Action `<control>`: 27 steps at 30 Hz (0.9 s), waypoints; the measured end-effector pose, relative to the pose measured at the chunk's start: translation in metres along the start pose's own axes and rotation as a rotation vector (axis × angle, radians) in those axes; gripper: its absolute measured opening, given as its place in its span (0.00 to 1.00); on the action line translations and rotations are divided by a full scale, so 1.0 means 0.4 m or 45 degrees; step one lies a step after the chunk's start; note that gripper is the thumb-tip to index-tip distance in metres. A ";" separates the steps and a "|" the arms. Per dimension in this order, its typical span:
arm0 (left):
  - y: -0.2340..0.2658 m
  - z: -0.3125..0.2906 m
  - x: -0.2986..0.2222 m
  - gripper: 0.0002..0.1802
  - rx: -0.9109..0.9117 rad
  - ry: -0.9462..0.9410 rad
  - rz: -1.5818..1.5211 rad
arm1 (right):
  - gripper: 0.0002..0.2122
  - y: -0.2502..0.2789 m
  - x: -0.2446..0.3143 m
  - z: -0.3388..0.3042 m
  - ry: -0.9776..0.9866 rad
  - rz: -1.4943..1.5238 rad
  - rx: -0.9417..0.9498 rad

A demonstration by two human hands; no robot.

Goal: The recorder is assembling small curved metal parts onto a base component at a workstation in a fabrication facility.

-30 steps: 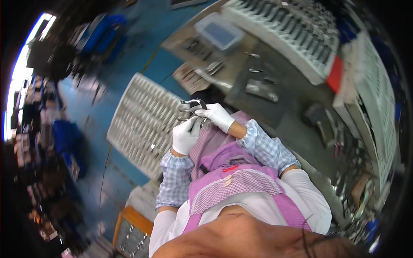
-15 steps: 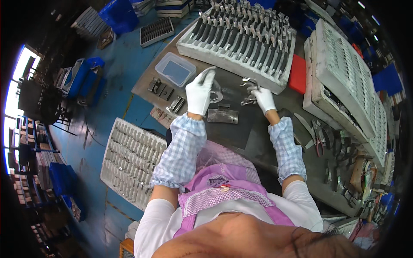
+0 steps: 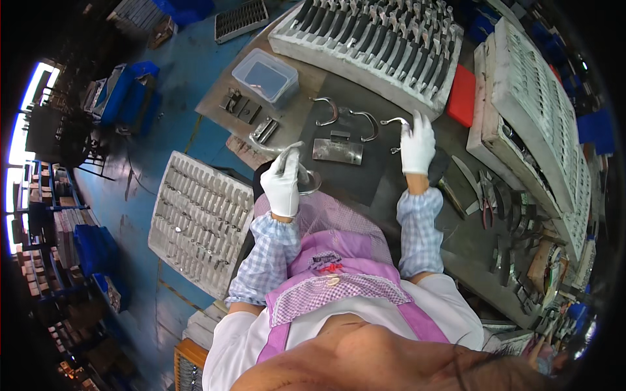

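My left hand (image 3: 281, 183), in a white glove, is closed around a shiny curved metal piece (image 3: 310, 182) near the table's front edge. One end of that piece shows beyond the fingers, the other beside the palm. My right hand (image 3: 418, 144), gloved too, has its fingers on a C-shaped metal handle (image 3: 393, 121) lying at the mat's right side; the palm hides its middle. Two more C-shaped handles (image 3: 336, 112) (image 3: 373, 126) lie apart on the dark mat. Just nearer than these sits a grey metal block with a raised tab (image 3: 337, 151).
Behind the mat stands a white foam tray (image 3: 365, 72) of black-gripped metal parts. A clear plastic box (image 3: 264, 75) and small metal fixtures (image 3: 240, 107) are at left. Right are a red box (image 3: 461, 96), stacked foam trays (image 3: 521, 98) and pliers (image 3: 486, 199). Another foam tray (image 3: 195, 225) stands lower left.
My left hand has drawn back toward me with the curved piece. From the bunch in my right hand, two handles now lie on the mat, and that hand has shifted slightly right.
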State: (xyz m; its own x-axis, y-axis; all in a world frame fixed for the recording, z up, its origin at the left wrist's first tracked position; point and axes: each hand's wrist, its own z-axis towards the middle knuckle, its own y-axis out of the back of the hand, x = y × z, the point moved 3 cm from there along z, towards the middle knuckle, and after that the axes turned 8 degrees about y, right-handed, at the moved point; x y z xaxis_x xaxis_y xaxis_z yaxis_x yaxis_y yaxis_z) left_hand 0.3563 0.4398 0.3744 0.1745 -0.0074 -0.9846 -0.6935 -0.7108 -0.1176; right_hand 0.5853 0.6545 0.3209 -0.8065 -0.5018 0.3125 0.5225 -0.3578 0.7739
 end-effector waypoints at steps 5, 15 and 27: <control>-0.056 -0.049 0.000 0.11 0.065 -0.828 0.438 | 0.32 0.055 0.243 -0.239 -0.812 1.741 1.191; 0.031 -0.079 0.253 0.10 0.281 -0.464 0.763 | 0.14 -0.014 0.257 -0.167 -0.208 0.905 0.911; -0.031 0.148 0.289 0.16 0.017 -0.245 0.787 | 0.08 -0.083 0.220 -0.135 0.014 0.901 0.324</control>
State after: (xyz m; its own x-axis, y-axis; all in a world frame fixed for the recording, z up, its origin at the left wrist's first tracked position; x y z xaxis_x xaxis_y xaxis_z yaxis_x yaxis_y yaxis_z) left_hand 0.3435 0.4894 0.2543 -0.3873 -0.2850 -0.8768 -0.6350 -0.6069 0.4779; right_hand 0.5119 0.5799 0.2929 -0.2987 -0.5526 0.7781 0.8338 0.2455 0.4944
